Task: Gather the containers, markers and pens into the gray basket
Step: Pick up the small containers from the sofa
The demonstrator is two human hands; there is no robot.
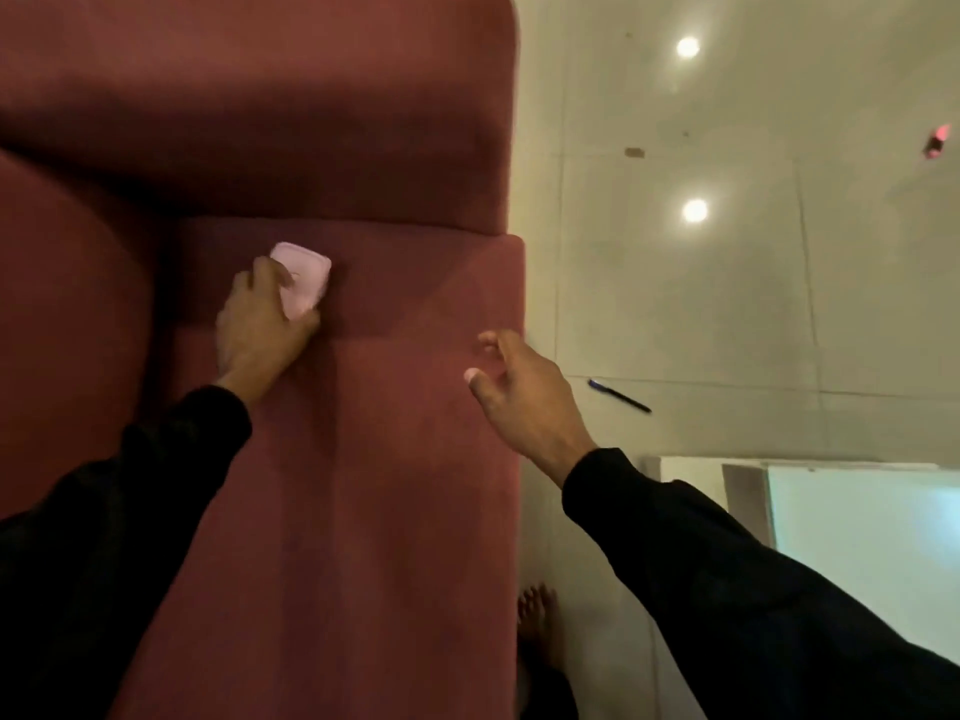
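A small pink container point(305, 277) with a lid lies on the seat of a dark red sofa point(363, 459), near the backrest. My left hand point(260, 319) is closed around its near side, thumb and fingers on it. My right hand point(519, 392) hovers over the seat's right edge, fingers spread, holding nothing. A dark pen point(619, 395) with a blue end lies on the pale tiled floor just right of the sofa. A pink and dark marker point(937, 140) lies on the floor at the far right. The gray basket is not in view.
The sofa's backrest point(260, 106) fills the top left and its armrest point(62, 324) the left. A white flat surface point(857, 537) sits at the lower right. My bare foot point(537, 621) stands on the floor beside the sofa. Ceiling lights reflect off the tiles.
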